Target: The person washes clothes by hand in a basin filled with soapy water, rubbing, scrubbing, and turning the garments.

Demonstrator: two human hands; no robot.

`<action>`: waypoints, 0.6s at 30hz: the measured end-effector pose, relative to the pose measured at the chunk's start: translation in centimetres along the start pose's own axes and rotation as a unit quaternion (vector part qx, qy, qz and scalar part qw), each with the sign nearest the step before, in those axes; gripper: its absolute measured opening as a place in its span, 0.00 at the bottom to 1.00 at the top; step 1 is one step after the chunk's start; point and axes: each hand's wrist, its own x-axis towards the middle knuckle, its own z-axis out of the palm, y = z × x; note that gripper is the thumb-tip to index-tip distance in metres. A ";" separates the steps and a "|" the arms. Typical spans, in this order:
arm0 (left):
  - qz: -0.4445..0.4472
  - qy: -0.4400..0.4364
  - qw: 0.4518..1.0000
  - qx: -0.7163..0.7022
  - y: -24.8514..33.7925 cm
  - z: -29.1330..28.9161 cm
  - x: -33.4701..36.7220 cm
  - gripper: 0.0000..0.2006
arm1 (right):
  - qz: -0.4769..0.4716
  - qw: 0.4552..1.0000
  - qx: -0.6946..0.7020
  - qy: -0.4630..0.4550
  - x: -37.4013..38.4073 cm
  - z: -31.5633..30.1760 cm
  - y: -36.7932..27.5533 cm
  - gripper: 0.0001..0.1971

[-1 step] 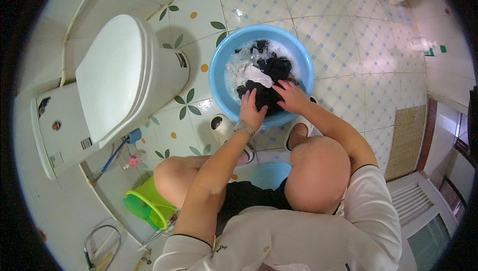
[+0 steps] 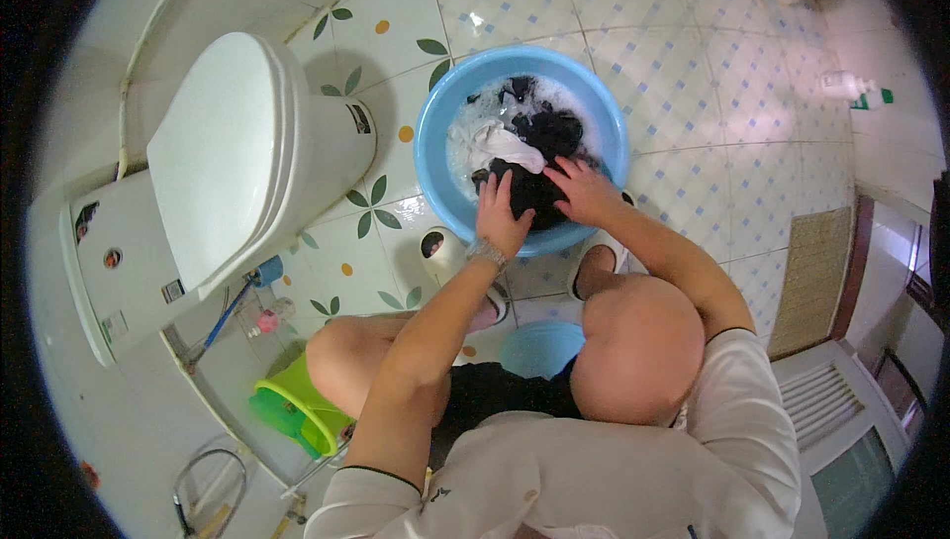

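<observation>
A round light-blue basin of sudsy water stands on the floor in front of me. Black clothes and a white cloth lie wet in it. My left hand reaches over the near rim, its fingers and thumb spread on a black garment. From the other side my right hand rests on the same garment, fingers apart and pointing inward. The white cloth lies just beyond both hands. Whether the fingertips pinch any fabric underneath is hidden.
A white toilet with its lid down stands at the left. Below it are a blue-handled brush and a green bucket. A second blue basin sits between my legs. A white bottle is by the right wall.
The view has shifted very slightly. Both hands stay on the black garment in nearly the same place.
</observation>
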 end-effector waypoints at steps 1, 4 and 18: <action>0.021 0.006 0.998 0.061 0.6 -0.8 0.6 0.45 | 0.004 1.000 0.013 -0.006 0.2 -0.5 -0.1 0.33; 0.047 -0.047 0.993 0.093 1.4 -1.7 3.4 0.50 | -0.033 0.993 -0.104 -0.038 1.8 -1.8 1.2 0.34; 0.066 -0.109 0.989 0.077 1.5 2.2 8.9 0.36 | 0.084 0.979 0.144 0.114 10.6 -3.1 7.2 0.25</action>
